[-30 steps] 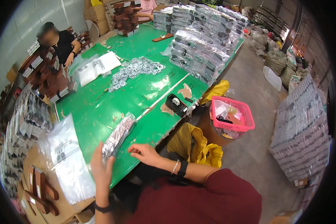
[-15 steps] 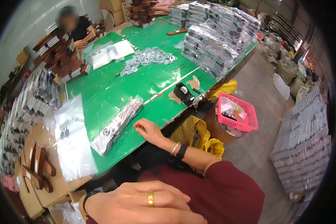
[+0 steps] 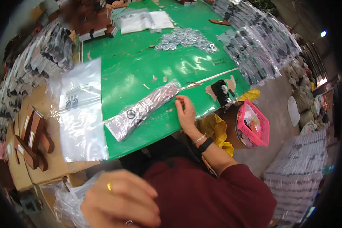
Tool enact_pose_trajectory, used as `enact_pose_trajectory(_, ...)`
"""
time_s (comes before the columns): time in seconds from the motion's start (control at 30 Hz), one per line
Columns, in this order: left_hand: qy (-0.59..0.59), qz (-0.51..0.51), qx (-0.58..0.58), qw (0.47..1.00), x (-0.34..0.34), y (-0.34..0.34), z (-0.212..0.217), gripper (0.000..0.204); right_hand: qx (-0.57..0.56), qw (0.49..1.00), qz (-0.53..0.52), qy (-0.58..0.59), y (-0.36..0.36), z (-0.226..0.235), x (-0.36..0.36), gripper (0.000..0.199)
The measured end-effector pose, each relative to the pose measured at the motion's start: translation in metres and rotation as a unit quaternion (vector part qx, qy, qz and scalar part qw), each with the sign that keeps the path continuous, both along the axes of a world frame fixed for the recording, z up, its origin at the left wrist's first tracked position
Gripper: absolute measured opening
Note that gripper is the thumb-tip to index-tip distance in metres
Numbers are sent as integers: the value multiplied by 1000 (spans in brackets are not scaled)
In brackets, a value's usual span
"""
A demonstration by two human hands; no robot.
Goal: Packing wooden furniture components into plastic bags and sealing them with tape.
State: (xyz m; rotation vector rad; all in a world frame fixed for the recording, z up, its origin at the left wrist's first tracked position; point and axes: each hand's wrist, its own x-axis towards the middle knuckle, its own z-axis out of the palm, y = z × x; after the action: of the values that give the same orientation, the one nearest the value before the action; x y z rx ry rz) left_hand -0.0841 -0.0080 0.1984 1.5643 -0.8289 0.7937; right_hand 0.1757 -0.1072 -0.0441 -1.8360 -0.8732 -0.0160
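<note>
A long package in a clear printed plastic bag (image 3: 142, 110) lies slantwise on the green tabletop (image 3: 140, 68) in front of me. Beside its far right end is my right hand (image 3: 186, 114), fingers bent a little and thumb apart, holding nothing. Whether its fingertips touch the plastic I cannot tell. My left hand (image 3: 119, 197), with a gold ring, is raised low in the picture, in front of my body. Motion smears its fingers, so their grip cannot be made out. Left of the package lie flat clear plastic bags (image 3: 81, 114).
Brown wooden pieces (image 3: 32, 138) rest on cardboard at the left, near stacked wrapped packages (image 3: 34, 72). Metal rings (image 3: 184, 40) are heaped farther back. A black tape dispenser (image 3: 222, 92) and pink basket (image 3: 253, 123) are to the right. Another person's hands (image 3: 116, 4) show at the far edge.
The view has shifted, with the table higher in the picture. My right hand has moved closer to the package's far right end. My left hand has moved left and is more blurred.
</note>
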Motion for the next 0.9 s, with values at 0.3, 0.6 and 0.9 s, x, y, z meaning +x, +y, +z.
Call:
enact_pose_trajectory(0.3,534,423,282,676,37,57,-147,110,-157,984,-50,-69,-1,4,-16,14)
enact_pose_trajectory(0.6,516,406,332,677,45,61,-163,101,-252,960,-65,-102,-1,22,-16,15)
enact_pose_trajectory(0.9,525,368,353,682,49,72,-164,112,-248,956,-81,-137,3,9,-11,19)
